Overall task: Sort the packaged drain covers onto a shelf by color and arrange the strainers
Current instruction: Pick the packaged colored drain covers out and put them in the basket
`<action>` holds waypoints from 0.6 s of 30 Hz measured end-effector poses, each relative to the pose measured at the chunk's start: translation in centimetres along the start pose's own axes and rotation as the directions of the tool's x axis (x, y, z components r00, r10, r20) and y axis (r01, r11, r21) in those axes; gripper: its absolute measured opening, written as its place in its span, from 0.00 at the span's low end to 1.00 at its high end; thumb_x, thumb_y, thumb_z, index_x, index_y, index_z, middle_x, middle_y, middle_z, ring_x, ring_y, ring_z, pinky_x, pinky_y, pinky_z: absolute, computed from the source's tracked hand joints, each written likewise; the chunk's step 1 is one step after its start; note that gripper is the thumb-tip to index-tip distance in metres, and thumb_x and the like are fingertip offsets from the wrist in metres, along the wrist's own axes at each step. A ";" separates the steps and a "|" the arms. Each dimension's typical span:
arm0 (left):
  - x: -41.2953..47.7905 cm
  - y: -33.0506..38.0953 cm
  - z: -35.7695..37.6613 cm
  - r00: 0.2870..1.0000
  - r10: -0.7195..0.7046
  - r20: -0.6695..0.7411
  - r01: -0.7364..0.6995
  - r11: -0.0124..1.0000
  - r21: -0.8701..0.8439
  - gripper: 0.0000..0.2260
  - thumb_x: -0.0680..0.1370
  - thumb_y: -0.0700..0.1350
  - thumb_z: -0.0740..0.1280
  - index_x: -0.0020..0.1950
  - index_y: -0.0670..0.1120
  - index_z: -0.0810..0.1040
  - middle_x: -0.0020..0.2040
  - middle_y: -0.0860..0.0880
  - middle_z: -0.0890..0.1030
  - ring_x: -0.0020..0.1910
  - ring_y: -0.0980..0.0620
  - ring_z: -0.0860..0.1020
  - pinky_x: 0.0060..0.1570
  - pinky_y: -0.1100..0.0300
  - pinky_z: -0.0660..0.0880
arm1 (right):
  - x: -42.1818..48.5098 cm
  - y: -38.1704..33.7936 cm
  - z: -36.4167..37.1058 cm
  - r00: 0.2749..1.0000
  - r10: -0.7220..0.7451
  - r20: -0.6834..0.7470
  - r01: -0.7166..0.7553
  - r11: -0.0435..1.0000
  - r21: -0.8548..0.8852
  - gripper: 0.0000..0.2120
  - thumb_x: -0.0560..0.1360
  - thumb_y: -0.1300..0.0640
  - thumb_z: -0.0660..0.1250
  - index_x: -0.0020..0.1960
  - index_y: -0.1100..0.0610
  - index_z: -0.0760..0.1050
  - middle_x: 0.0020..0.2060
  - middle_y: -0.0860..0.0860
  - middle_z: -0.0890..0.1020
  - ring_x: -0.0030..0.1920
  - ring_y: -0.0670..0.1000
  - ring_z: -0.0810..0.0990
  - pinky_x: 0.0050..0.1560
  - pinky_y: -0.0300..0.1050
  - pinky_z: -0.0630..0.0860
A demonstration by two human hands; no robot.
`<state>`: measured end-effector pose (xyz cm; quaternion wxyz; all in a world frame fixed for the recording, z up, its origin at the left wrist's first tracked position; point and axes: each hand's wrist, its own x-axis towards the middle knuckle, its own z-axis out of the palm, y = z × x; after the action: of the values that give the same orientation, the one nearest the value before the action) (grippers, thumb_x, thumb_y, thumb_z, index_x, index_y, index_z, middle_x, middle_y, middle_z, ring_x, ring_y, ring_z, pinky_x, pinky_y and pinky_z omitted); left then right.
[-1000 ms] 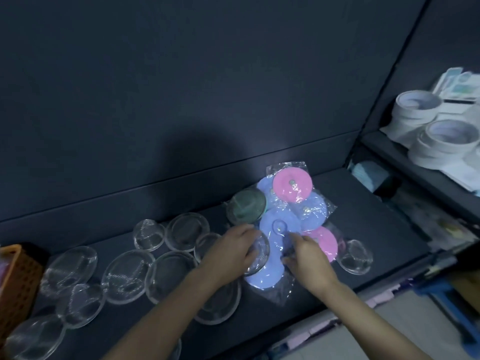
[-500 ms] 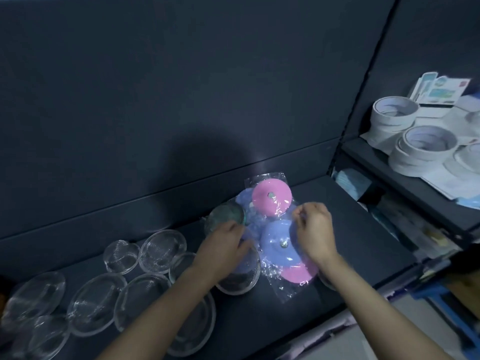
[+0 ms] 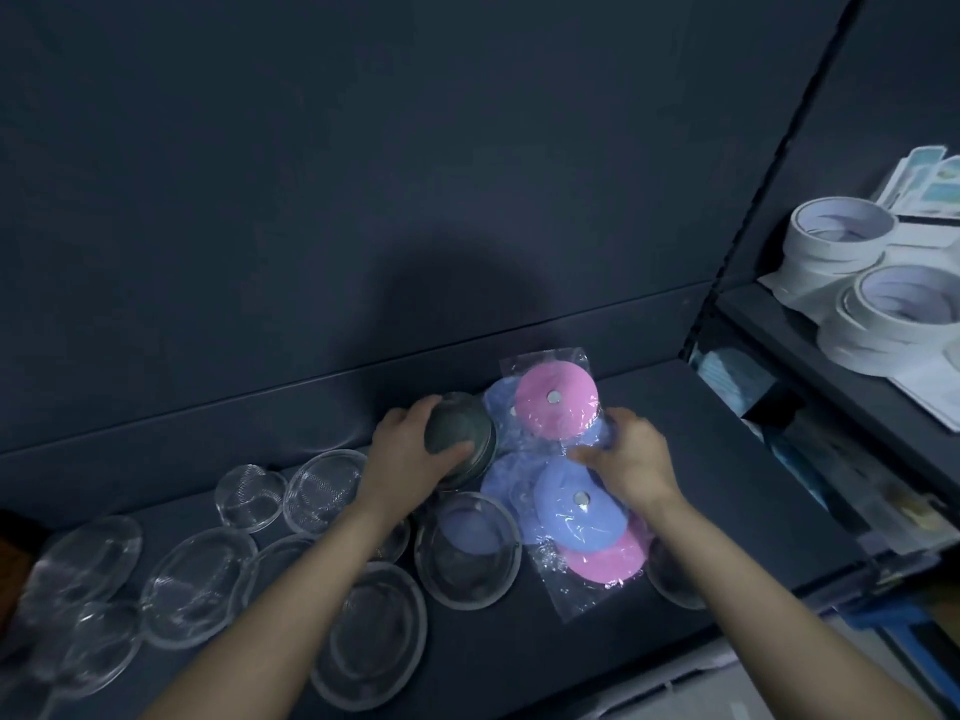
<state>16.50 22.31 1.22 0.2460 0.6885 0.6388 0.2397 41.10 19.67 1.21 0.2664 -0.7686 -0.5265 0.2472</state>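
The blue drain cover (image 3: 576,504), sealed in clear wrapping, is lying on the dark shelf (image 3: 727,459) in the middle of a loose pile of packaged covers. A pink drain cover (image 3: 605,563) is lying partly under its near edge. A second pink drain cover (image 3: 556,400), in its own clear bag (image 3: 579,358), is lying just behind it, over further blue covers. The right hand (image 3: 631,459) is working just right of the blue drain cover: its fingers (image 3: 615,415) are curling onto the edge of the clear bag, and its thumb is reaching over the blue drain cover. Just left of the blue drain cover, the left hand (image 3: 410,454) is gripping a grey-green drain cover (image 3: 462,433), fingers and thumb clamping around its domed body. A group of clear strainers (image 3: 467,548) is lying farther left, several overlapping, the nearest touching the blue drain cover's wrapping. Well to the right, white tape rolls (image 3: 841,236) are sitting on a higher side shelf (image 3: 810,366).
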 end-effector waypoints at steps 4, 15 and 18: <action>-0.6 -0.6 -2.5 1.000 -0.027 -0.011 0.028 0.978 0.208 0.31 0.70 0.58 0.71 0.70 0.51 0.67 0.59 0.43 0.72 0.60 0.42 0.71 0.59 0.52 0.71 | -0.1 -0.8 -0.3 0.997 0.067 0.027 -0.071 0.982 0.174 0.12 0.65 0.57 0.77 0.40 0.58 0.75 0.32 0.49 0.78 0.33 0.50 0.76 0.36 0.44 0.72; -1.4 -3.3 -4.6 0.969 -0.236 0.077 0.182 0.887 0.423 0.27 0.74 0.56 0.65 0.70 0.47 0.66 0.65 0.40 0.69 0.64 0.39 0.67 0.61 0.50 0.70 | -0.2 -0.5 -0.9 0.994 -0.096 -0.056 0.110 0.922 0.371 0.12 0.71 0.60 0.71 0.35 0.61 0.69 0.27 0.51 0.72 0.28 0.48 0.66 0.30 0.40 0.65; -1.1 -1.7 -3.4 0.995 0.002 0.095 -0.031 0.952 0.304 0.24 0.76 0.50 0.66 0.70 0.44 0.68 0.66 0.41 0.70 0.64 0.41 0.69 0.64 0.55 0.67 | -0.2 -0.2 -1.4 0.991 -0.091 -0.102 0.130 0.864 0.486 0.10 0.72 0.62 0.70 0.37 0.63 0.71 0.28 0.52 0.73 0.30 0.48 0.68 0.32 0.43 0.66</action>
<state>12.93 21.39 2.64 0.1643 0.7341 0.6501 0.1075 41.84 19.28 2.39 0.4863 -0.6532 -0.4789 0.3278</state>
